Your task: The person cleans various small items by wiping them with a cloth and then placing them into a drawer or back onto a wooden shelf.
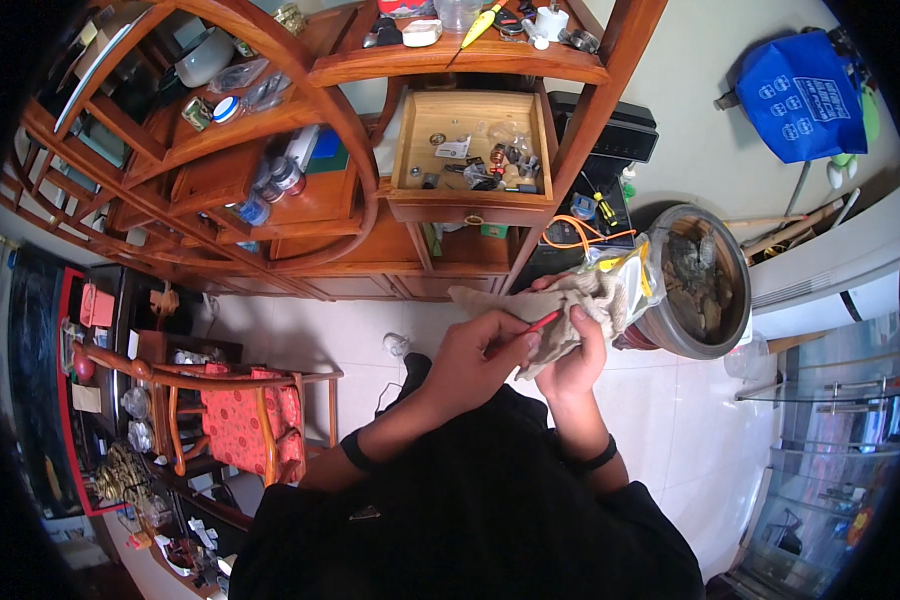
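Observation:
A crumpled beige cloth is bunched up in front of my body, with one loose end spread toward the left. My right hand grips it from below, thumb on top. Against the cloth, my left hand pinches a slim red stick-like tool; its far end lies over the fabric and the rest is hidden in my fingers. Just beyond both hands, an open wooden drawer holds several small metal parts and bits of plastic.
Above the drawer, a wooden shelf carries small items. A large round pot stands right of my hands, near a black box and an orange cable. A wooden chair with a red cushion is at left.

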A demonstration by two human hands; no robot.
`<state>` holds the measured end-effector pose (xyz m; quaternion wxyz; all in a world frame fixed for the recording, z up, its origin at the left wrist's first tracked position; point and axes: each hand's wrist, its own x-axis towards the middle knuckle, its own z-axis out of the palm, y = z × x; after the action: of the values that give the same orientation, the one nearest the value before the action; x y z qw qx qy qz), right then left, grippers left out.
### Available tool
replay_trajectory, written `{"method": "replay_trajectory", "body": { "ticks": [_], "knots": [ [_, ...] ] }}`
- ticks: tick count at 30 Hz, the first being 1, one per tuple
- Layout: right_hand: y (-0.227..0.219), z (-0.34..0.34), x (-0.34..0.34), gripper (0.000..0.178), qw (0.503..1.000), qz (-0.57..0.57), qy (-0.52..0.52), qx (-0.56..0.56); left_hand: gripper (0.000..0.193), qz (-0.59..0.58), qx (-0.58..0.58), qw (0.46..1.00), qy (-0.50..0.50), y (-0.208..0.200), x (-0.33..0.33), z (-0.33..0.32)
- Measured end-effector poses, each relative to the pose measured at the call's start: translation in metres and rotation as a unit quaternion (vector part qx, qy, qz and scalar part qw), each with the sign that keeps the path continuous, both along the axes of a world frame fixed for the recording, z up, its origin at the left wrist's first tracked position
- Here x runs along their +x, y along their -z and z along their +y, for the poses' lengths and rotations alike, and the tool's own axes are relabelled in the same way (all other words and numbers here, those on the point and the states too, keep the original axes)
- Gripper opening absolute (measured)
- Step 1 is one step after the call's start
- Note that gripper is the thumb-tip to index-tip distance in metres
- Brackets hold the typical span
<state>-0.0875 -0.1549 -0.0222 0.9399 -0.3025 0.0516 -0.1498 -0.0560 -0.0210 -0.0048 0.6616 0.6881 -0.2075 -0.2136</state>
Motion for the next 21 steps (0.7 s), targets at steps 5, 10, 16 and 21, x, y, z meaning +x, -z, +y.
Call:
{"method": "replay_trajectory", "body": {
  "ticks": [5,10,16,21],
  "knots": [
    [-0.001,-0.022,0.003,0.052,0.993,-0.018,0.119,0.021,0.014,-0.030,0.014,0.999,0.016,0.008,0.003,0.005],
    [0.004,-0.032,-0.004,0.050,0.994,0.017,0.100,0.041,0.014,-0.018,0.009,1.000,-0.002,0.004,0.007,0.004],
    [-0.003,-0.002,-0.004,0.032,0.993,0.107,0.040,-0.029,0.013,0.014,-0.030,0.999,0.003,0.007,0.010,-0.006],
    [-0.004,-0.004,0.002,0.030,0.993,0.112,0.020,-0.038,0.013,0.026,-0.046,0.999,0.013,0.008,0.014,-0.006]
  ]
}}
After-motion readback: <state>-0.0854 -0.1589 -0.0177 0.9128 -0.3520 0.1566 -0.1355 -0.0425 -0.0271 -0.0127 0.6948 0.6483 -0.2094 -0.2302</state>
